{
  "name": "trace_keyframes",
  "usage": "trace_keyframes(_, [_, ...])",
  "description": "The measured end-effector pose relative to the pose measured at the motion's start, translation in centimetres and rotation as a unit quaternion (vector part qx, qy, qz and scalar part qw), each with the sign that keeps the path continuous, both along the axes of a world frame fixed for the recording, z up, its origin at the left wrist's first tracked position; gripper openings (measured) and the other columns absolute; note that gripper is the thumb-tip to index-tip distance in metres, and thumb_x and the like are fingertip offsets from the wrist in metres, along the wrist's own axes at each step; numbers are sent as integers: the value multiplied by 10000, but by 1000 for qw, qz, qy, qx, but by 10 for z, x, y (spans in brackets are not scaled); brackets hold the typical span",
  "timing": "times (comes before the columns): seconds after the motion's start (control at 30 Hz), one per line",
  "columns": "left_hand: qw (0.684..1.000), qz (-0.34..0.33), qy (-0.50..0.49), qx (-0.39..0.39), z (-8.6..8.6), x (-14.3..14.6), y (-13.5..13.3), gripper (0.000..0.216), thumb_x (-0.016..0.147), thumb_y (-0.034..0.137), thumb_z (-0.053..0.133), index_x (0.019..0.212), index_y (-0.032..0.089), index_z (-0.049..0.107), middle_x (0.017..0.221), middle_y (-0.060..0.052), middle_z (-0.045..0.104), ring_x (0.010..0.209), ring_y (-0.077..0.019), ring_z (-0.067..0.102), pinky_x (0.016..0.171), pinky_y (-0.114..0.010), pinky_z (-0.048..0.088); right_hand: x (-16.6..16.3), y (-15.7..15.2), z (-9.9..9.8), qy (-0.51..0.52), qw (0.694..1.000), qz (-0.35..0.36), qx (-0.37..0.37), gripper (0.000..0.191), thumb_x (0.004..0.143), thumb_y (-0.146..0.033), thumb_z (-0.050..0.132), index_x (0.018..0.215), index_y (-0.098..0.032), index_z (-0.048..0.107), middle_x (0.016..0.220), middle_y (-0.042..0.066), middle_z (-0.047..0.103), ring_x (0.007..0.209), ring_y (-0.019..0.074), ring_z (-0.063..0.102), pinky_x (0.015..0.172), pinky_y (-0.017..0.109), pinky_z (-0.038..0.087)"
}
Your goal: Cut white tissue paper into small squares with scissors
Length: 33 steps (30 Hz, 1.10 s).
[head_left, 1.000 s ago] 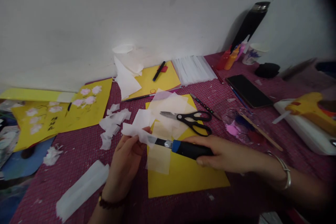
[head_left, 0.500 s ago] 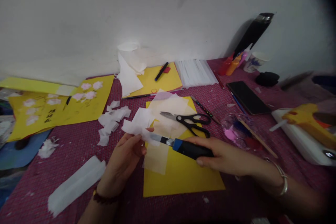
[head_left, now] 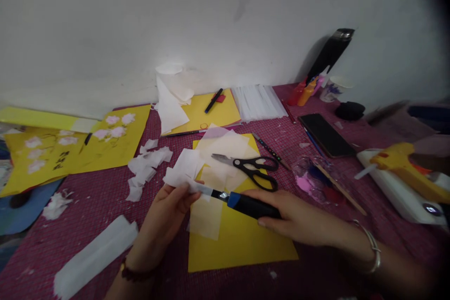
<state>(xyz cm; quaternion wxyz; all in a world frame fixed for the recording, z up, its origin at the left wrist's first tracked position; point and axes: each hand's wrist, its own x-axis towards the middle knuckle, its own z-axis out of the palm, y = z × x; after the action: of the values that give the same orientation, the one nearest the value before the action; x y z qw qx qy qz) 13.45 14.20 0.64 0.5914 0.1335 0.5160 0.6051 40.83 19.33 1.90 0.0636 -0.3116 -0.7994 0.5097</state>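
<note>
The left hand [head_left: 163, 215] slanted up from the bottom of view, its thumb [head_left: 181, 191] and fingers [head_left: 191, 200] pinched together. The right hand [head_left: 290, 215] was apart from it, curled in a grip with the thumb on the near side, its forearm [head_left: 397, 262] angled in from the right.

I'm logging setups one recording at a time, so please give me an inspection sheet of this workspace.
Surface: purplish-red checked cloth.
Things in use: white paper; knife, its blade meeting the paper.
Clutter: scissors partly on thin sheets over yellow card; scraps to the left; phone, paint bottles and glue gun to the right.
Hands: left fingers hold the white paper; right fingers grip the knife handle.
Cables: nothing seen.
Surroundings: pale wall behind; black flask at back right.
</note>
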Motion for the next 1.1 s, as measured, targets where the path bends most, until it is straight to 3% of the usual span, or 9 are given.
trace_keyframes(0.23, [998,38,31,-51,4,8,3,121,621,118,792,673,130,683,706,-30,717,618,-116,658,557,-171,570,-1,-1,2,17,1000,5,-4,533,869,-178,578,1385,-284,495,1304,16,628,1129,187,612,975,297,456])
trace_keyframes(0.37, [997,5,35,-71,2,9,3,68,670,131,751,681,160,691,764,-38,726,663,-126,661,609,-180,579,-3,-1,0,39,999,13,4,534,860,-163,580,1379,-266,501,1308,26,623,1141,190,604,991,300,441])
trace_keyframes(0.57, [989,39,114,-91,7,10,5,140,651,125,740,596,213,646,678,1,696,660,-165,664,692,-268,610,-2,0,3,35,999,1,10,517,850,-150,574,1356,-242,525,1220,40,666,1050,191,635,925,284,464])
trace_keyframes(0.73, [970,-34,197,-142,23,8,3,177,555,93,790,601,210,665,684,-19,709,678,-176,667,603,-215,583,-1,1,2,22,1000,14,12,487,849,-159,581,1332,-207,548,1167,58,685,1010,191,644,898,278,471])
trace_keyframes(0.97, [967,-7,163,-196,14,13,2,153,611,235,776,664,127,681,715,-53,732,637,-144,667,558,-170,540,3,3,1,13,1000,25,9,493,861,-176,585,1351,-199,537,1164,62,688,1016,192,642,897,283,471])
trace_keyframes(1.1, [966,-14,201,-164,7,8,1,129,680,240,760,706,133,694,728,-55,744,662,-140,679,590,-160,539,8,3,3,19,1000,18,-1,491,867,-173,574,1354,-231,541,1163,43,692,993,185,655,885,277,477])
